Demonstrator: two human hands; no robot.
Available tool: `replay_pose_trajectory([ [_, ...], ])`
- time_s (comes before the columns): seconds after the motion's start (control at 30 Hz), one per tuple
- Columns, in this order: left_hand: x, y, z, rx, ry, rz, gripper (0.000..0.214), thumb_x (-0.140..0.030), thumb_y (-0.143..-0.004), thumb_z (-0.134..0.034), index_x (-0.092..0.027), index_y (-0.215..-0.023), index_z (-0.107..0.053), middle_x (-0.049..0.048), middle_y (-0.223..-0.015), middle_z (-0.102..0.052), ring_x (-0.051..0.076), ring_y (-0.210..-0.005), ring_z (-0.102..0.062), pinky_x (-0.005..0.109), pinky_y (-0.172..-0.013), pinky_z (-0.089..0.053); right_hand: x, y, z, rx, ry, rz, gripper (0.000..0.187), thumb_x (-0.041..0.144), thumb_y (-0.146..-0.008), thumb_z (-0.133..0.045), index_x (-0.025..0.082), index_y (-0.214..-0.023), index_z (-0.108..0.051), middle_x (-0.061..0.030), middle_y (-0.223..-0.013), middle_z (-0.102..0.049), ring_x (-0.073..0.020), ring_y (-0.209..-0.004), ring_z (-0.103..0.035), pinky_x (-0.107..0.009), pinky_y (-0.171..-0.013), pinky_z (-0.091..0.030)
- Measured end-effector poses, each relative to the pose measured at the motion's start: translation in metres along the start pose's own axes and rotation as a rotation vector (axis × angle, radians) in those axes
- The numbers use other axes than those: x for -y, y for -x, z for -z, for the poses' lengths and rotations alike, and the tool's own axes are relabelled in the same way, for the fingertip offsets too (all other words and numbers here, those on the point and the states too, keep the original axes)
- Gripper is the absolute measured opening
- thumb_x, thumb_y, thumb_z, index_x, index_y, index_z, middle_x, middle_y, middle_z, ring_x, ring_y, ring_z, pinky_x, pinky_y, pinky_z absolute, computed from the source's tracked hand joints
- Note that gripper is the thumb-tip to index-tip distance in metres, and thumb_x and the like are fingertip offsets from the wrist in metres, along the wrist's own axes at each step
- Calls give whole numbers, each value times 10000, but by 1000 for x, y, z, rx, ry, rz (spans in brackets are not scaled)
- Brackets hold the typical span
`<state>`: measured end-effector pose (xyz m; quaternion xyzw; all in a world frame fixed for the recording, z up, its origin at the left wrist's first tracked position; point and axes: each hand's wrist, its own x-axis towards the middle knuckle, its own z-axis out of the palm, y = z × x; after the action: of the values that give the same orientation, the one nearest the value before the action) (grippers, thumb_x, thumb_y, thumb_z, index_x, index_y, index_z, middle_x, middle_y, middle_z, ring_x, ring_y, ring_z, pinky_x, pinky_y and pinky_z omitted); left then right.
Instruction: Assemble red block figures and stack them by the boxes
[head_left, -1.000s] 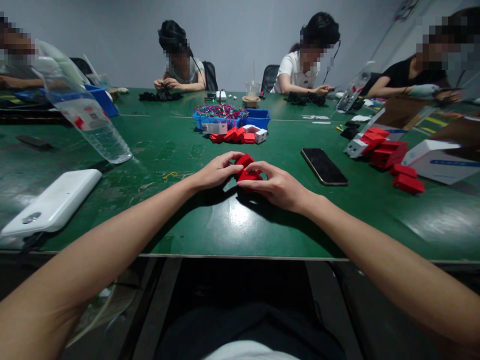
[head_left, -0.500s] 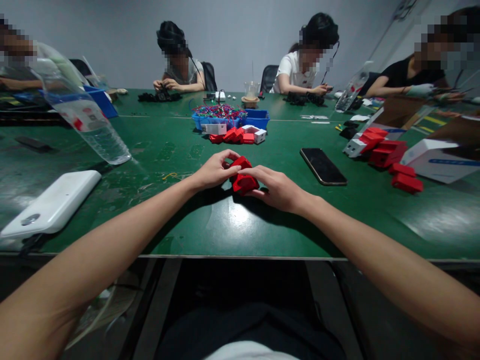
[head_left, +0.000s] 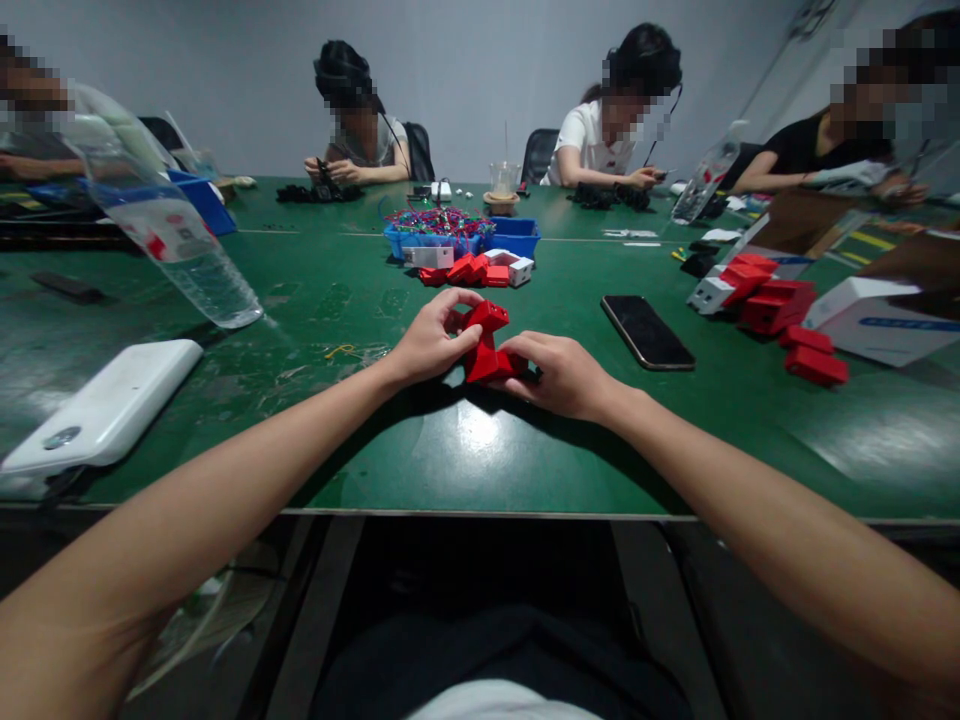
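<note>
Over the near middle of the table I hold a red plastic casing (head_left: 489,362) in both hands. It shows an upper block with small holes on its end and a lower angled part; whether these are one piece or two I cannot tell. My left hand (head_left: 429,338) is closed on the upper block from the left, thumb across its near side. From the right, my right hand (head_left: 566,375) pinches the lower part between thumb and fingers. Beyond my hands lie several red casings (head_left: 469,270) and a white casing (head_left: 517,268), in front of a blue bin (head_left: 427,243) heaped with coloured wires.
A phone (head_left: 647,332) lies right of my hands. Farther right are more red casings (head_left: 776,305) and a white carton (head_left: 870,320). On the left stand a water bottle (head_left: 180,245) and a white power bank (head_left: 105,405). Several people work around the green table (head_left: 337,450).
The red casing has turned in my hands, its upper block now raised and the gap between the two parts visible. My right fingers have shifted down to the lower part.
</note>
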<state>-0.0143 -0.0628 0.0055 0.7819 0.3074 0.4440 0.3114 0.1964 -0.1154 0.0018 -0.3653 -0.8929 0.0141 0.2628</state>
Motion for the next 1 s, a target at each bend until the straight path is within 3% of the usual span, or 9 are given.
replay_pose_trajectory([
  [0.13, -1, 0, -1, 5, 24, -11, 295, -192, -780, -594, -128, -1063, -543, 61, -1004, -628, 116, -780, -610, 235, -690, -512, 1, -2, 5, 27, -127, -40, 333, 476, -922, -543, 165, -1008, -624, -78, -887, -647, -173, -765, -577, -289, -711, -425],
  [0.3, 0, 1, -1, 8, 7, -76, 319, -186, -791, -599, -138, -1103, -558, 82, -1068, -645, 147, -864, -651, 254, -734, -541, 1, -4, 9, 42, -222, -93, 422, 433, -1014, -329, 156, -891, -624, -75, -836, -617, -166, -775, -560, -294, -749, -416],
  [0.5, -3, 4, -2, 73, -80, -278, 390, -189, -841, -594, -150, -1229, -575, 121, -1213, -629, 200, -1075, -632, 293, -857, -553, -4, -4, 3, 15, -154, -170, 353, 415, -985, -416, 151, -924, -642, -97, -889, -630, -190, -808, -573, -315, -764, -429],
  [0.7, -9, 6, -4, 101, -225, -434, 407, -160, -890, -554, -152, -1296, -534, 131, -1239, -614, 189, -1111, -613, 284, -873, -549, -8, -4, -3, -40, -326, -221, 240, 277, -886, -539, 145, -1049, -658, -102, -1030, -697, -227, -910, -636, -351, -839, -464],
  [1.0, -5, 4, -6, 73, -303, -553, 422, -131, -917, -531, -165, -1335, -491, 133, -1244, -595, 198, -1166, -578, 353, -959, -526, -12, -8, -8, -80, -612, -312, 288, 305, -816, -621, 157, -1061, -648, -64, -1020, -720, -230, -921, -653, -358, -847, -499],
])
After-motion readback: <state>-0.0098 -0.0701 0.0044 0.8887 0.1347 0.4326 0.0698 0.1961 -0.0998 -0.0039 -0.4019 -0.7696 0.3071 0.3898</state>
